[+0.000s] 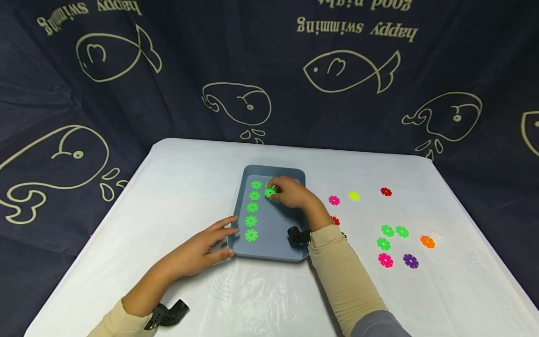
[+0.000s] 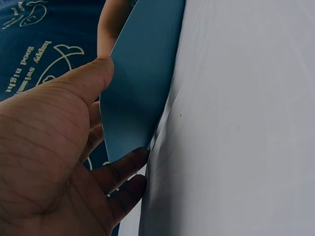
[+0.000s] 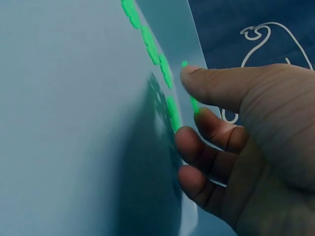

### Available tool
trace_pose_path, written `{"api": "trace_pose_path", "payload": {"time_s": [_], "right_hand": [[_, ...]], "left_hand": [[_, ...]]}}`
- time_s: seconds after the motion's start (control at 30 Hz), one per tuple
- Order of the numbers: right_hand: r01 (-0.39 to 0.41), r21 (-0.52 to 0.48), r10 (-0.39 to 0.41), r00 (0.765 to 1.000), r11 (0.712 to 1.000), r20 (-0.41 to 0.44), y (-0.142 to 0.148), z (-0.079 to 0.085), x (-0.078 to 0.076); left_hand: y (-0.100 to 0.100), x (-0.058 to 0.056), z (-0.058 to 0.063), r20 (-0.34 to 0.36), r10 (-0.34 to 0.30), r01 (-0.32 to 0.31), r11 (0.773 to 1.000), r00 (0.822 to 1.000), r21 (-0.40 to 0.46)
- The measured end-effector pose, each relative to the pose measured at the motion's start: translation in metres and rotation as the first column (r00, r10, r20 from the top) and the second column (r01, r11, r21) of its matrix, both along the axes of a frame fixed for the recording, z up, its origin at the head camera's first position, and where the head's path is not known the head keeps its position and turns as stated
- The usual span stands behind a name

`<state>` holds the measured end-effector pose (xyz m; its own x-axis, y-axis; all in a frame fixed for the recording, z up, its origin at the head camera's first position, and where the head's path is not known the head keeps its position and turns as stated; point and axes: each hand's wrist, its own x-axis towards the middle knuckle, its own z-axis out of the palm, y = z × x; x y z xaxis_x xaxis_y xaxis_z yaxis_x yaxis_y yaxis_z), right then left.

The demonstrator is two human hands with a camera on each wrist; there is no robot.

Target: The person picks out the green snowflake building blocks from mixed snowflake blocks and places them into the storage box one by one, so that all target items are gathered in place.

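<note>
A blue-grey tray lies on the table with a column of green notched discs along its left side. Over the tray's upper part, my right hand pinches a green notched disc between thumb and forefinger. In the right wrist view that disc is edge-on and mostly covered by the fingers. My left hand rests its spread fingers and thumb against the tray's left side. The left wrist view shows this hand at the tray's outer wall, its fingers fairly straight.
Right of the tray, loose discs lie on the white table: several green, pink and red ones, plus a yellow disc, an orange disc, a white disc and a purple disc. A dark patterned cloth hangs behind.
</note>
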<state>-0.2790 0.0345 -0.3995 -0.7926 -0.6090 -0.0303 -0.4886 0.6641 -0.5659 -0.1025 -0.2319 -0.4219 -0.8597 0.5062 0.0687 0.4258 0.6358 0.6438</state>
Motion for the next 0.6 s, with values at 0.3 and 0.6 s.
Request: {"api": "trace_pose_path", "payload": {"time_s": [0.3,0.6], "right_hand": [[-0.026,-0.005,0.026,0.999,1.0,0.026,0.0001,-0.0054,-0.001],[-0.031,0.002,0.031,0.999,1.0,0.034,0.0009,-0.0077,-0.0013]], "left_hand": [[-0.0006,-0.0003,-0.0006,-0.011,-0.003,0.003,1.0,1.0,-0.003],[-0.0006,-0.0004,-0.0001,-0.016,-0.008,0.008,1.0,1.0,-0.005]]}}
